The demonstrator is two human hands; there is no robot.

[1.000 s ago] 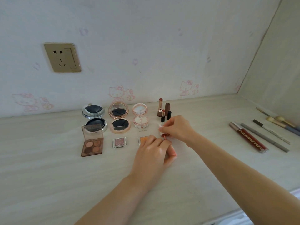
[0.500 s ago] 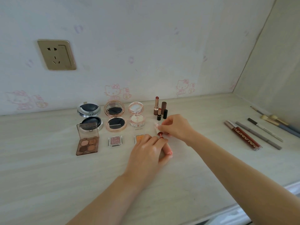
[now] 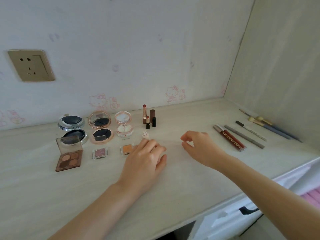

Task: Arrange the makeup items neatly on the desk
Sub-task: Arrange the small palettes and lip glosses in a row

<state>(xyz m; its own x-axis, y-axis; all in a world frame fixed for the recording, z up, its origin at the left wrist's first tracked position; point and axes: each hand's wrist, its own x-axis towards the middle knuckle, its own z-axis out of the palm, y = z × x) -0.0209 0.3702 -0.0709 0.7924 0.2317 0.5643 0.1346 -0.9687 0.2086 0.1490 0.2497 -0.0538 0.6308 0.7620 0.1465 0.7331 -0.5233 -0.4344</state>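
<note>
**A:** Two bare hands over a pale wood-grain worktop [image 3: 173,187]. What are the fingers doing?

**B:** The left hand [image 3: 145,160] lies palm down, fingers [image 3: 147,144] loosely bent and close together, tips beside a small white-and-pink lipstick piece [image 3: 145,134] standing just ahead of them. Whether they touch it or hold anything underneath cannot be told. The right hand [image 3: 199,147] hangs just above the surface, thumb and forefinger curved toward each other with a gap between, holding nothing.

**A:** And the containers?

**B:** All open. At the back left, a silver compact [image 3: 72,129] with dark pads in lid and base; beside it a rose-gold compact [image 3: 100,127], dark inside too; then a small pink round compact [image 3: 124,126] with pale contents. In front, a brown palette [image 3: 69,157] with its clear lid raised shows four brown shades. Next along come a small clear square pan of pink glitter shadow [image 3: 100,153] and an orange shadow pan [image 3: 127,149], partly hidden by the left hand.

**A:** The rest of the makeup?

**B:** Two uncapped lipsticks [image 3: 144,113] stand upright behind the left hand with their caps [image 3: 152,116] alongside. Well to the right, a red lip gloss tube [image 3: 231,138], two grey pencils [image 3: 244,136] and several brushes [image 3: 270,127] lie side by side, slanting toward the side wall [image 3: 285,58].
</note>
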